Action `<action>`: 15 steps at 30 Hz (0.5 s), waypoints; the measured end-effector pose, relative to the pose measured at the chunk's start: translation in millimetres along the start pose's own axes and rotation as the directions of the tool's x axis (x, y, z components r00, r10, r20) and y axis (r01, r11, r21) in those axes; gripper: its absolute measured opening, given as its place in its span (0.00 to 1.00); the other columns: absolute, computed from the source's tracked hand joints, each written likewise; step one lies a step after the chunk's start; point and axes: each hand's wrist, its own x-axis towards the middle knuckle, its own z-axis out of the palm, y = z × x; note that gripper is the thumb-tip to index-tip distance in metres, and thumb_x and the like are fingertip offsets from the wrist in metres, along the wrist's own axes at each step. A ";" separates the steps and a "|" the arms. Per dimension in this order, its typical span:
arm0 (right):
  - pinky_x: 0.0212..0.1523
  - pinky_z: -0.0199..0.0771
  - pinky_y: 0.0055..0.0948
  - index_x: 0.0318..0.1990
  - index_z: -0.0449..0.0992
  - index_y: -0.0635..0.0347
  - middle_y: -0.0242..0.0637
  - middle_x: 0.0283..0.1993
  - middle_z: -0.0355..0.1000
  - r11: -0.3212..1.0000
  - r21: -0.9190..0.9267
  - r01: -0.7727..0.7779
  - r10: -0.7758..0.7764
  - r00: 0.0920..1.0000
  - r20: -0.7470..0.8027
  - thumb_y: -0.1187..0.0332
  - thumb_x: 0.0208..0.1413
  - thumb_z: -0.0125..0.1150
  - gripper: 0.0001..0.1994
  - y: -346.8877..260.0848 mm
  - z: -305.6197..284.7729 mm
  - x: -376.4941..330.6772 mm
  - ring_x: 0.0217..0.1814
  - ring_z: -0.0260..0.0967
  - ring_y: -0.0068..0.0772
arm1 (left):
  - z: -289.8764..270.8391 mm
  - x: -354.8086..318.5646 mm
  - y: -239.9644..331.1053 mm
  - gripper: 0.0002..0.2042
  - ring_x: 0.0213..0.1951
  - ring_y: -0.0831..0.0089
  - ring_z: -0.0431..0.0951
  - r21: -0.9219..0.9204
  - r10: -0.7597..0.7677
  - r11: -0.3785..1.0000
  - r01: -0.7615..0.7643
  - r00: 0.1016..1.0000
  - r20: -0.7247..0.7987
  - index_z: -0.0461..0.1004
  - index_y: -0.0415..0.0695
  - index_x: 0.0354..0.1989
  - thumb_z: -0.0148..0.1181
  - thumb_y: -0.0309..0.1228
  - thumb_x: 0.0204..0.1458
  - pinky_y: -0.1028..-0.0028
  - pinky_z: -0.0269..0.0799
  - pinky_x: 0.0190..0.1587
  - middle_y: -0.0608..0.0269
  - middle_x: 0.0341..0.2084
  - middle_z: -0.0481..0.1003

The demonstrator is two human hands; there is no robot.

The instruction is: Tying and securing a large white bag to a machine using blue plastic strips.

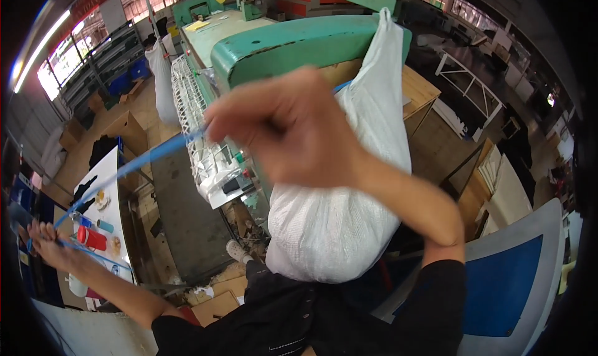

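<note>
A blue plastic strap (140, 161) is stretched between my two hands. My right hand (299, 132), blurred by motion, is raised in front of the green machine and closed in a pinch on one end of the strap. Far out at the left, my left hand (53, 247) has its fingers closed round the strap, and a length of it trails on to the right below. A full white woven sack (330, 231) hangs just in front of my body, its twisted neck caught at the end of the green machine arm (299, 41). My right forearm passes in front of the sack.
A white table (128, 250) at the left holds a red jug (91, 238) and small items. White lattice guarding (190, 119) runs along the machine. Another white sack (161, 88) stands farther back. A blue-and-grey panel (507, 281) is close on my right; cardboard (221, 300) lies below.
</note>
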 end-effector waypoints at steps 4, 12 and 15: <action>0.27 0.71 0.30 0.33 0.80 0.61 0.37 0.26 0.77 0.997 0.026 0.072 -0.077 0.957 0.279 0.75 0.55 0.63 0.01 14.5 1.3 -31.4 0.25 0.76 0.34 | 2.3 6.8 30.0 0.16 0.22 0.83 0.53 -0.019 -0.005 1.000 0.006 0.998 0.068 0.68 0.39 0.61 0.51 0.25 0.65 0.82 0.50 0.21 0.64 0.31 0.68; 0.20 0.58 0.33 0.17 0.68 0.61 0.38 0.14 0.63 0.912 -0.401 -0.085 0.177 0.964 0.197 0.66 0.62 0.59 0.19 21.8 -70.0 -51.8 0.16 0.60 0.34 | -22.6 -17.0 1.1 0.10 0.20 0.81 0.52 -0.043 -0.092 0.995 0.093 0.995 0.031 0.68 0.35 0.49 0.51 0.30 0.67 0.81 0.47 0.20 0.55 0.36 0.71; 0.16 0.46 0.27 0.14 0.61 0.60 0.31 0.11 0.54 0.942 -0.173 -0.289 0.291 0.957 -0.015 0.66 0.64 0.58 0.24 3.3 -69.4 -57.8 0.13 0.47 0.21 | -35.5 -30.1 7.9 0.12 0.20 0.82 0.52 -0.109 -0.130 0.984 0.139 0.987 0.092 0.66 0.34 0.51 0.52 0.30 0.66 0.82 0.48 0.20 0.54 0.40 0.72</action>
